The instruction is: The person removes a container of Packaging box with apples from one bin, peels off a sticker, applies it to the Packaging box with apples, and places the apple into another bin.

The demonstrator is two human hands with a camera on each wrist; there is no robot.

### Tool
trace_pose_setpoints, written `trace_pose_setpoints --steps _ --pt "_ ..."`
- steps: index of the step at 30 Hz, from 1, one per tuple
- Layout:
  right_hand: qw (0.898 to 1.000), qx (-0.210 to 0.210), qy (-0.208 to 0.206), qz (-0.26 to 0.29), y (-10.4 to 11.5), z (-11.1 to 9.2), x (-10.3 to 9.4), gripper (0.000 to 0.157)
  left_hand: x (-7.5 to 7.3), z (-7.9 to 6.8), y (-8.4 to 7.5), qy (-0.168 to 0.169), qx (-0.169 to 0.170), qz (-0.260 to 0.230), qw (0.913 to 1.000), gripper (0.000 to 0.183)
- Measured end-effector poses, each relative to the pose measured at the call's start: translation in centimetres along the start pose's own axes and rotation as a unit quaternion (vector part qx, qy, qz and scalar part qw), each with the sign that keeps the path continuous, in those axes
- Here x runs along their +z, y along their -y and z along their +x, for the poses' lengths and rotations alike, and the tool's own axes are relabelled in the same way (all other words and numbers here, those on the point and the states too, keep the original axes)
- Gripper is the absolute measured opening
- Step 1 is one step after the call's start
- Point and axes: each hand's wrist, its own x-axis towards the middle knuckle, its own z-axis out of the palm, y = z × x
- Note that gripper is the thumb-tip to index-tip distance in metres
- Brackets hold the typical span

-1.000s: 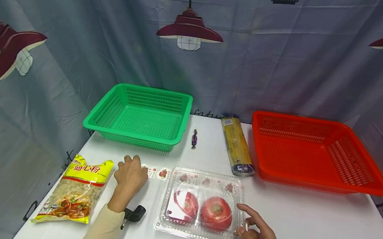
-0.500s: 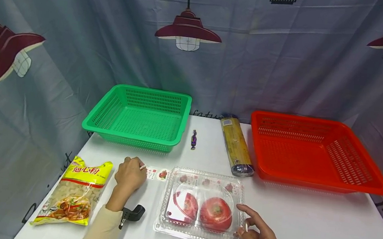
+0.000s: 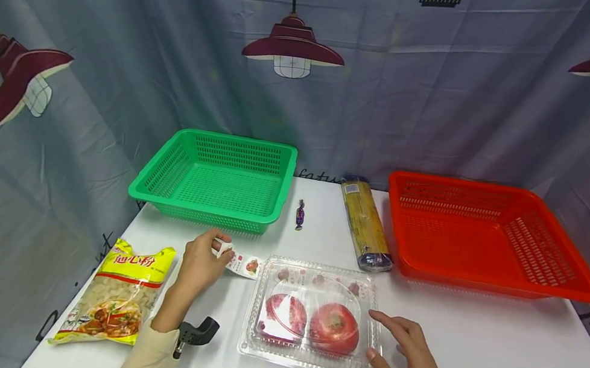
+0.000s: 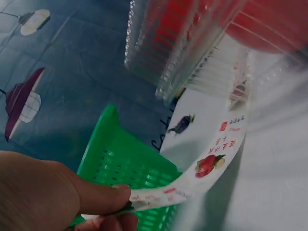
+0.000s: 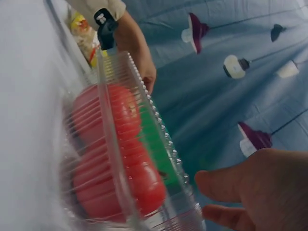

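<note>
My left hand [image 3: 202,264] pinches the raised end of a white paper label strip [image 3: 244,265] printed with red fruit and red characters. In the left wrist view the strip [image 4: 207,168] curves from thumb and fingers [image 4: 103,198] toward the clear plastic clamshell box. That box [image 3: 302,362] lies closed, with two large round red fruits [image 3: 334,328] inside. Strip pictures show through its far part. My right hand [image 3: 408,364] is at the box's right side, thumb and forefinger spread, fingertips right at the rim. In the right wrist view, that hand [image 5: 260,190] holds nothing.
A yellow bag of food [image 3: 115,297] lies left of my left arm. Behind stand a green basket [image 3: 220,217] and, at right, a red basket [image 3: 486,279]. Between them lie a purple wrapped candy [image 3: 299,215] and a long yellow packet [image 3: 365,225]. A lamp-print curtain [image 3: 346,117] hangs behind.
My left hand has turned and lifted the strip's left end off the table. My right fingers have spread and drawn slightly back from the box's edge. The box has hardly moved.
</note>
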Motion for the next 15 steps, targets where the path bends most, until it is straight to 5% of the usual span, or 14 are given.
trace_pose_setpoints --steps 7,15 --pt "0.988 -0.115 -0.079 -0.068 2.2 1.1 -0.6 0.051 -0.9 -0.8 -2.0 0.006 0.03 -0.059 0.9978 0.023" --pt "0.983 -0.165 -0.01 -0.075 6.6 3.1 -0.6 0.042 -1.6 -1.8 -4.7 0.013 0.047 -0.115 0.9921 0.023"
